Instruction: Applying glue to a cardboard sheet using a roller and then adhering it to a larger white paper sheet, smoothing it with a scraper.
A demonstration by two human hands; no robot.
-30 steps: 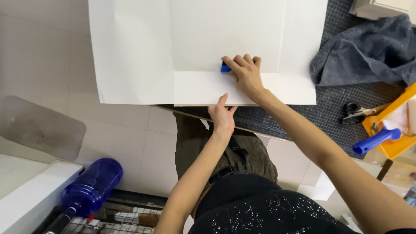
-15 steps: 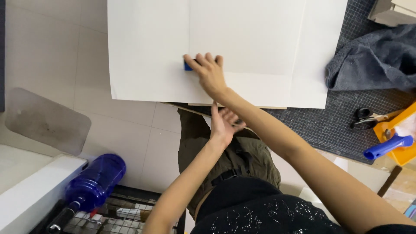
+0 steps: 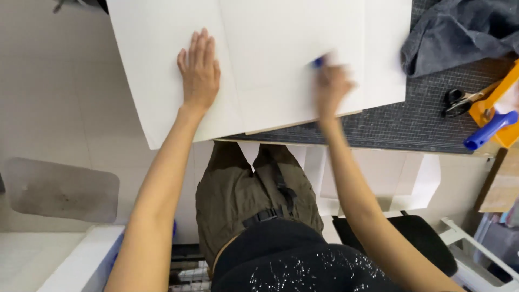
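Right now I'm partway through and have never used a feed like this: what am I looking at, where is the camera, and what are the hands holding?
There is one picture, from a camera worn on the person's head, looking down past their arms and lap. No machine: two bare hands. The left hand lies flat, fingers together, on a large white sheet that overhangs the table edge. The right hand is blurred and grips a small blue tool against a second white sheet lying on top. Under them is a dark gridded cutting mat. To the right lie a grey cloth, black-handled scissors and an orange tray with a blue-handled tool.
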